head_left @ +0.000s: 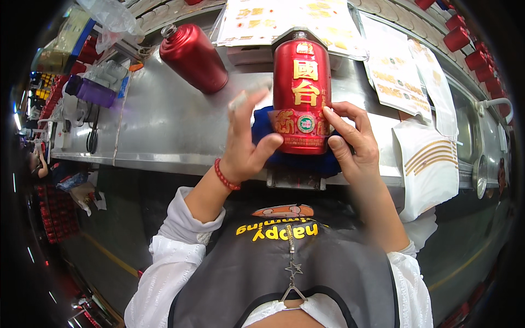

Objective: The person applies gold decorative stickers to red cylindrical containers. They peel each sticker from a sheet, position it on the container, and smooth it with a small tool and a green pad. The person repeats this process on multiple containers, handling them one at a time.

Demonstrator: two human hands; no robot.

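A glossy red bottle (300, 65) with gold characters lies in front of me, its neck pointing away. Around its lower part runs a red and gold label band (306, 123) with a small green and white emblem; the band's left end stands slightly off the glass. Beneath the bottle is a dark blue cloth (262, 128). My right hand (358, 139) grips the bottle's right side by the band, thumb and fingers against it. On the left, my left hand (246, 134) is open beside the bottle, its fingers spread and slightly blurred, the thumb close to the bottle's lower edge.
A plain red bottle (194, 57) lies at the back left on the metal bench (164, 131). Sheets of gold-printed labels (262, 22) cover the back, and more sheets (396, 71) hang at the right. A purple drink bottle (90, 91) is far left; a white cloth (429, 164) hangs over the right edge.
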